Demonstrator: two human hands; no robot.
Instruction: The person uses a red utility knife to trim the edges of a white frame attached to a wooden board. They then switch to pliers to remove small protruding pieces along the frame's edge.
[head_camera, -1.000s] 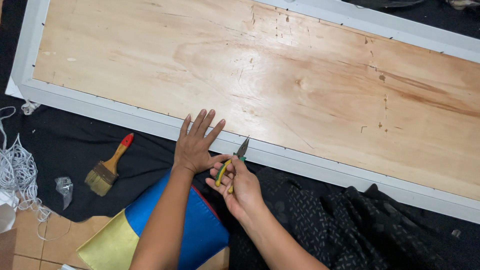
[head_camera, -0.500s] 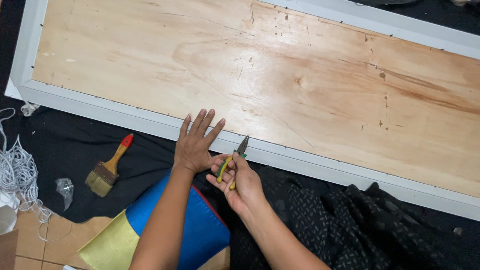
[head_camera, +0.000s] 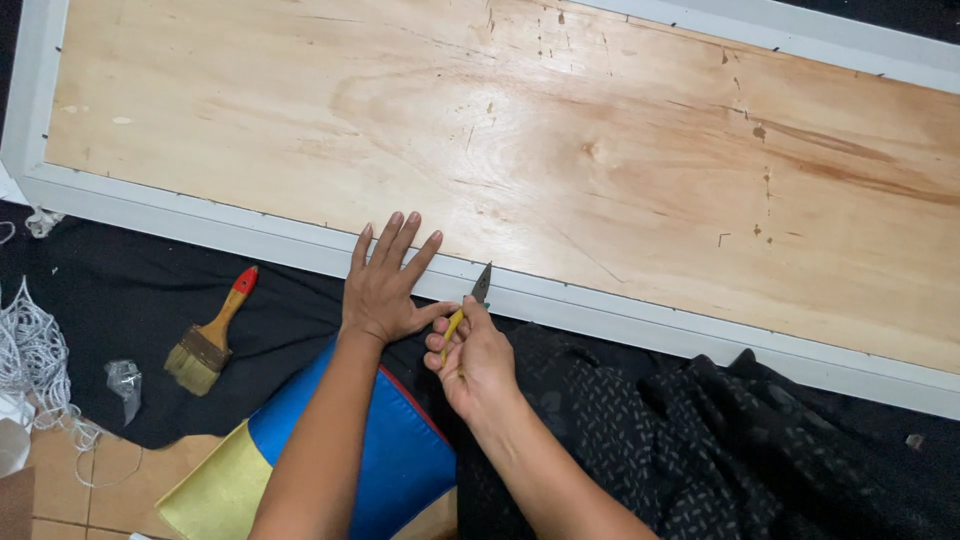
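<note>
On the near edge of the white frame (head_camera: 600, 305), left hand (head_camera: 383, 290) lies flat, palm down, fingers spread and open, fingertips reaching just onto the plywood panel (head_camera: 500, 140) that the frame borders. Right hand (head_camera: 475, 360) sits just beside it, on the side away from the frame, fingers closed around the yellow handles of a pair of pliers (head_camera: 468, 305). Pliers' dark nose points at the frame and touches its near rail, right next to the left thumb. Can't tell if the nose is clamped on anything. Below the frame: black cloth (head_camera: 130, 290) with a red-handled paintbrush (head_camera: 210, 335) lying on it, well apart from both hands. Blue and yellow cushion (head_camera: 400, 460) under the left forearm. Dark patterned fabric (head_camera: 720, 450) spreads along the frame's near side, under the right forearm. Tangle of white cord (head_camera: 30, 360) at the cloth's far end from the hands.
</note>
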